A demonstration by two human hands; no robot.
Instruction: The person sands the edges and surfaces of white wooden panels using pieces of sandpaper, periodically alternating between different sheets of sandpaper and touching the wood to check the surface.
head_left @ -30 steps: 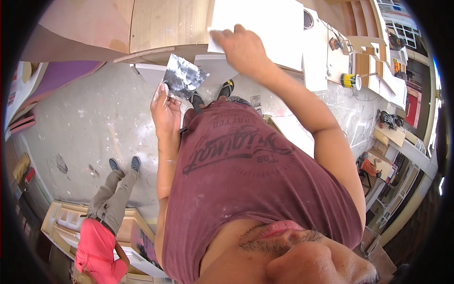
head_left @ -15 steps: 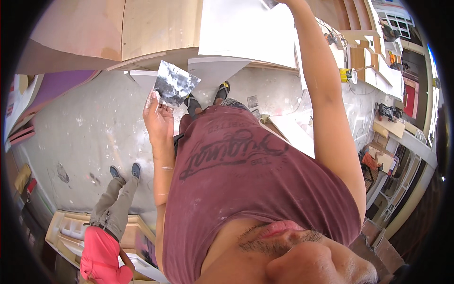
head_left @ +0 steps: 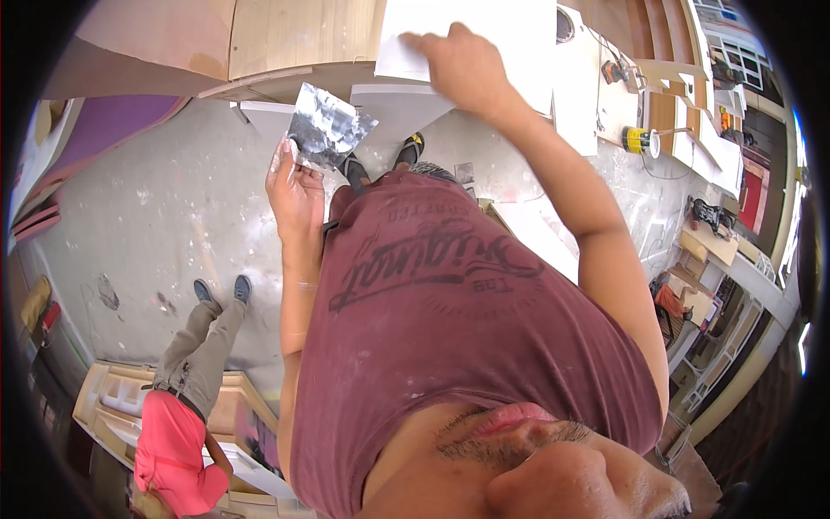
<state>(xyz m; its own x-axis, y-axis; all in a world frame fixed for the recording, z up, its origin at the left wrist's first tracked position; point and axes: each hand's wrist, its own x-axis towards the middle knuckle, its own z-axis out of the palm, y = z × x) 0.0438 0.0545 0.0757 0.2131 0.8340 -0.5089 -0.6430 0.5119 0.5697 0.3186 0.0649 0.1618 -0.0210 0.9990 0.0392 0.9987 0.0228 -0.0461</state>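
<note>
My left hand [head_left: 296, 186] grips the lower corner of a thin square metal plate [head_left: 327, 126], its dark shiny face smeared with white putty. The plate is tilted and held in front of my body, above the floor. Over a white panel [head_left: 510, 52] at the front, my right hand [head_left: 468, 73] is bent with one finger stretched to the left near the panel's left edge. Its other fingers are curled and partly hidden, slightly blurred. Whatever it may hold does not show.
Plywood panels [head_left: 298, 39] adjoin the white one on the left. A yellow and black can [head_left: 638, 140] and a power tool [head_left: 614, 72] lie to the right. A person in a pink shirt [head_left: 177, 450] stands at lower left, beside wooden furniture. White boards lean near my feet.
My right hand has come from the far top edge toward me and left across the white panel. A greyish blade beside it earlier is no longer visible. The left hand still holds the plate.
</note>
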